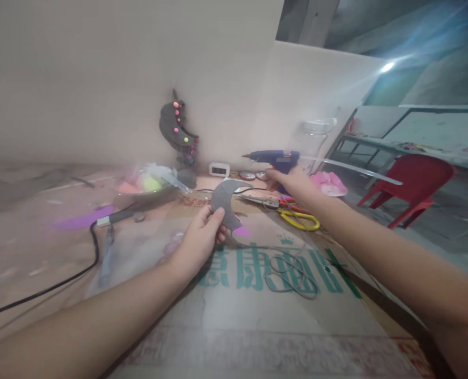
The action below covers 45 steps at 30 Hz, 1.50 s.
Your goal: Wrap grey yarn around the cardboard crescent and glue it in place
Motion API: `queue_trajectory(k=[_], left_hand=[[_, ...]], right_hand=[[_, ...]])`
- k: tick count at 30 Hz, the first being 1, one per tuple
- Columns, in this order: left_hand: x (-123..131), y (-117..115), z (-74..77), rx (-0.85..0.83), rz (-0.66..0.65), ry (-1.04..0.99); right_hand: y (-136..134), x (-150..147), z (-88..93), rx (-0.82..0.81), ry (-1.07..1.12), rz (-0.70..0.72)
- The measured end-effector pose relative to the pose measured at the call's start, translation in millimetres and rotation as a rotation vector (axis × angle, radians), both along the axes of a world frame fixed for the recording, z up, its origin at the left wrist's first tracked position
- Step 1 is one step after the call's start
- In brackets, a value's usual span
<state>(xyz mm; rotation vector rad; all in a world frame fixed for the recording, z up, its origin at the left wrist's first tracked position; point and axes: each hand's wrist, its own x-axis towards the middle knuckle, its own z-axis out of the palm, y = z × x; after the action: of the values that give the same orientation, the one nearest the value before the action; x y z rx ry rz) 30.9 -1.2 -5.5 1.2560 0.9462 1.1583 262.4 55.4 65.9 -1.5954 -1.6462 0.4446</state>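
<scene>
Between the thumb and fingers of my left hand (208, 231) is a grey crescent moon cutout (225, 199), held up over the cardboard sheet (234, 310). My right hand (283, 181) grips a blue glue gun (273, 157) by its handle. A long clear glue stick (356, 171) sticks out of the gun's back, and its nozzle points left, above and to the right of the crescent, apart from it. Grey cord (292, 273) lies in loose loops on the cardboard. Against the wall stands a dark crescent decoration (174, 125) dotted with coloured balls.
Yellow-handled scissors (300, 220) and pliers (263, 201) lie under my right forearm. A bowl (147, 187) of colourful bits, a small white clock (219, 169) and a clear jar (315, 142) stand at the back. A black cable (95, 252) crosses the left; a red chair (415, 181) stands right.
</scene>
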Motion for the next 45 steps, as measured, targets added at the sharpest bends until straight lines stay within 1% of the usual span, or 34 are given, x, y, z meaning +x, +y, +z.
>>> queue_trajectory(k=[3,5,7,9,12,14,18,20,25,29,32,37,45], left_hand=[[0,1,-1.8,0.017,0.002,-0.001],[0,2,-2.5,0.025,0.006,-0.004],[0,3,-3.2,0.036,-0.002,-0.01],[-1,4,-4.3,0.046,-0.009,-0.011],[-2,4,-5.6,0.056,-0.01,-0.02],[-2,4,-5.3,0.054,-0.009,-0.028],[-2,3,-2.4,0.033,0.006,0.004],[-2,2,-1.0,0.037,0.01,0.017],[-2,2,1.3,0.021,0.019,0.03],[-1,1,1.9,0.011,0.023,0.019],[-1,2,0.8,0.013,0.025,0.007],[-2,4,-2.5,0.039,0.007,0.017],[-3,6,-7.4,0.06,-0.022,0.006]], right_hand=[[-31,2,5.0,0.078,0.048,0.101],[-51,5,1.0,0.123,0.076,0.133],[-69,9,-9.2,0.163,0.116,0.081],[-85,12,-23.4,0.161,0.119,0.029],[-104,15,-43.8,0.111,0.052,0.054],[-111,13,-52.1,0.097,-0.027,0.101],[-114,4,-55.8,0.05,-0.087,0.274],[-113,1,-56.1,0.024,-0.101,0.313],[-113,1,-59.3,0.048,-0.132,0.276],[-114,-1,-57.5,0.064,-0.175,0.244],[-113,-3,-56.7,0.079,-0.235,0.227],[-112,-1,-58.7,0.078,-0.262,0.204],[-113,-2,-57.6,0.102,-0.274,0.225]])
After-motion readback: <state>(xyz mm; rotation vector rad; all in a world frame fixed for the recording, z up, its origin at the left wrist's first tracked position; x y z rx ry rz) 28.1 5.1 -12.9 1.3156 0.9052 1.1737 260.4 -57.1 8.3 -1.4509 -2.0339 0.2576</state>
